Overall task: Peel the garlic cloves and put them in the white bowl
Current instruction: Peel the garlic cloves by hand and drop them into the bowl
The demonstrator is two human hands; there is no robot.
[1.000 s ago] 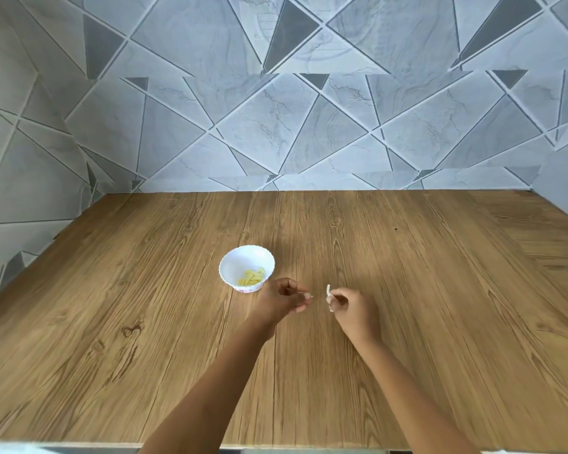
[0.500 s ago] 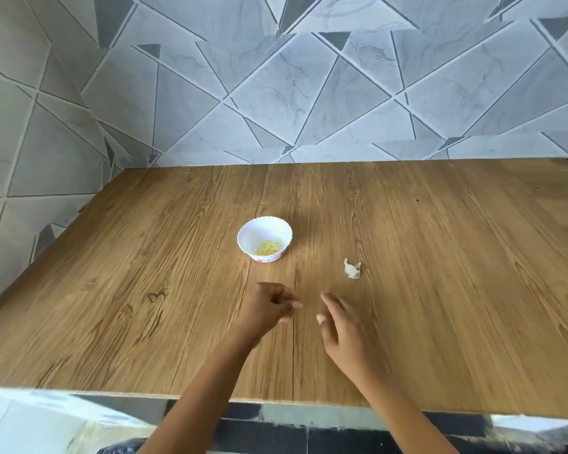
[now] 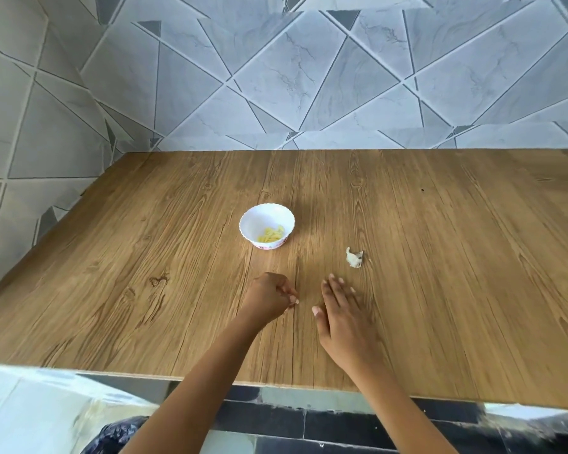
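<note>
My left hand (image 3: 269, 299) hovers low over the brown wood-grain table (image 3: 138, 257), knuckles up, fingers curled inward with their tips drawn against the thumb. Whether anything is pinched between them I cannot tell. My right hand (image 3: 341, 317) lies just to its right, palm down, fingers straight and close together, thumb set out to the side, holding nothing; whether the palm touches the wood is unclear.

The small round white bowl with a scalloped rim (image 3: 252, 221) stands upright ahead of my left hand, near it but apart. Inside rest several pale yellow peeled garlic cloves (image 3: 271, 236), gathered toward the side nearer me.

A small whitish crumpled garlic piece (image 3: 354, 257) lies on the table just beyond my right fingertips and slightly to their right, untouched; skin or unpeeled clove, I cannot tell. A grey marbled wall of triangular tiles (image 3: 276, 80) rises past the table's far edge.
</note>
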